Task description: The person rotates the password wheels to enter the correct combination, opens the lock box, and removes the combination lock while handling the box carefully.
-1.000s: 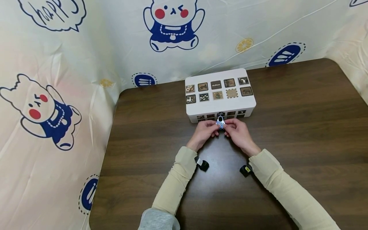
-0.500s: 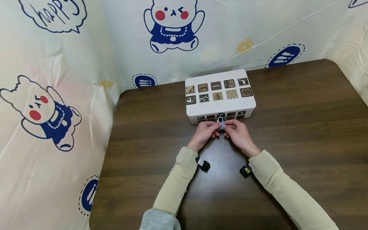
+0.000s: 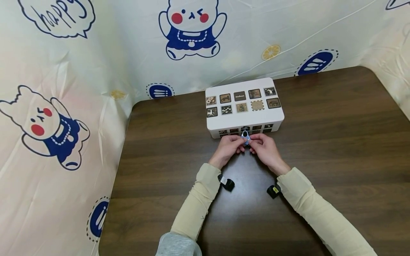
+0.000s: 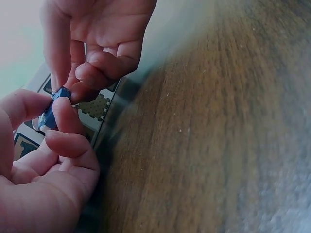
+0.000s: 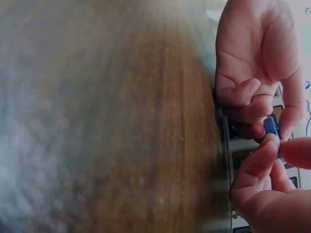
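Note:
A small blue padlock (image 3: 245, 136) with a silver shackle is at the front latch of a white box (image 3: 221, 124) in the head view. My left hand (image 3: 225, 149) pinches its left side between thumb and finger. From the other side, the thumb and fingers of my right hand (image 3: 267, 149) pinch it too. In the left wrist view the blue padlock body (image 4: 48, 118) shows between the fingertips of both hands. The right wrist view shows the edge of the padlock (image 5: 270, 125); fingers cover much of the rest.
The box lid carries rows of small brown and black picture squares and stands near the back edge of a dark wooden table (image 3: 166, 156). Behind the table hangs a pale cloth (image 3: 246, 35) with cartoon prints. Each wrist wears a small black camera (image 3: 228, 184).
Both hands stay at the front of the box and keep their pinch on the padlock. The padlock's face has tilted slightly. The head view has shifted a little.

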Demonstrator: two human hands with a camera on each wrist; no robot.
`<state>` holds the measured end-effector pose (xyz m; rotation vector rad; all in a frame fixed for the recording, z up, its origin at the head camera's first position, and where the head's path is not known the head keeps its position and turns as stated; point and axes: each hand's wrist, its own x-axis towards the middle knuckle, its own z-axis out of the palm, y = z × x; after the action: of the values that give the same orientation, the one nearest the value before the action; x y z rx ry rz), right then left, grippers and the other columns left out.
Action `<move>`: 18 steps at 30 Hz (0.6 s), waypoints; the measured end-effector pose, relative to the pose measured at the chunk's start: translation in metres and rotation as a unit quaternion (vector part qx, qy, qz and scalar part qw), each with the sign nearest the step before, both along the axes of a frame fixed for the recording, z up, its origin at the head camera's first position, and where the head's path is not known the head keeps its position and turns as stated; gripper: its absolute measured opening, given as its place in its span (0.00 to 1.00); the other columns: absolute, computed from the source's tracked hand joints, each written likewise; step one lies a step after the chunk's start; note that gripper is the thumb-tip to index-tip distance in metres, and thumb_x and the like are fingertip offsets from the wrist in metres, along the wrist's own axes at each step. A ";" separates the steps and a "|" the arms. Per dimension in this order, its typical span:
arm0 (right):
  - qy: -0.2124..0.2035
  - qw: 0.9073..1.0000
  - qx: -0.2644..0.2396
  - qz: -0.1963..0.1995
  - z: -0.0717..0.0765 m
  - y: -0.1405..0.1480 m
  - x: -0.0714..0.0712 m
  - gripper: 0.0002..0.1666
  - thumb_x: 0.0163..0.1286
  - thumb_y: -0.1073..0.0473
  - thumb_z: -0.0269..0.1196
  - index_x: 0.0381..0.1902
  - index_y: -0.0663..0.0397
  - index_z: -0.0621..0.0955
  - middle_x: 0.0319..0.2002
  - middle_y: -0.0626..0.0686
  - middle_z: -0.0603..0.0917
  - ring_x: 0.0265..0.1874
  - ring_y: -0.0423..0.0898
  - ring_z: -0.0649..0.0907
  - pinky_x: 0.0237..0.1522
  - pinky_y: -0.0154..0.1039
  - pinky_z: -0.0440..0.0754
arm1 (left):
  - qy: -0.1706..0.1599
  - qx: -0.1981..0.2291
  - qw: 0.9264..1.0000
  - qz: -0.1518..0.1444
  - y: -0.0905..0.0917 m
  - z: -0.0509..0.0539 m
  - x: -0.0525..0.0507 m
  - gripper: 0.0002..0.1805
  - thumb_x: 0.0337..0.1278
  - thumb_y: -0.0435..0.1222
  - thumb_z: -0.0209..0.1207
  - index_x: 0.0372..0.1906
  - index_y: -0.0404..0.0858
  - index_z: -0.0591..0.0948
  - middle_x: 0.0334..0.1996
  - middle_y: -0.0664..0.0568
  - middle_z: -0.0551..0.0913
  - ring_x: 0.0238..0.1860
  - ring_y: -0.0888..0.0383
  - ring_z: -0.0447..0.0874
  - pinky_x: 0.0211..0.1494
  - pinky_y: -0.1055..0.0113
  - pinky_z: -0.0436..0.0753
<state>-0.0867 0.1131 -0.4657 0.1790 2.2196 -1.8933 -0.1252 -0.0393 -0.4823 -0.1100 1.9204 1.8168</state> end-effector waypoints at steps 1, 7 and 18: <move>-0.001 1.000 0.000 0.000 0.000 0.000 0.000 0.17 0.73 0.63 0.53 0.53 0.72 0.74 0.44 0.70 0.82 0.29 0.41 0.82 0.33 0.31 0.81 | 0.000 -0.001 1.000 0.001 0.000 0.000 0.000 0.11 0.60 0.33 0.59 0.40 0.27 0.83 0.17 0.56 0.78 0.20 0.65 0.76 0.25 0.75 0.73; -0.002 1.000 -0.004 -0.001 0.001 -0.001 0.000 0.17 0.73 0.64 0.53 0.53 0.72 0.74 0.44 0.70 0.81 0.28 0.41 0.81 0.32 0.31 0.81 | -0.001 0.000 1.000 0.004 -0.001 0.000 0.000 0.10 0.59 0.32 0.60 0.40 0.27 0.83 0.16 0.56 0.78 0.20 0.65 0.75 0.25 0.75 0.73; -0.009 1.000 -0.008 -0.004 0.003 -0.002 0.001 0.18 0.73 0.63 0.53 0.54 0.73 0.73 0.44 0.69 0.81 0.28 0.39 0.81 0.33 0.30 0.81 | 0.002 0.007 1.000 0.009 -0.001 0.002 0.003 0.11 0.61 0.32 0.59 0.42 0.26 0.82 0.17 0.56 0.78 0.19 0.65 0.75 0.25 0.75 0.72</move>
<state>-0.0856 0.1115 -0.4627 0.2021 2.1946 -1.9052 -0.1227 -0.0404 -0.4801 -0.1192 1.9138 1.8426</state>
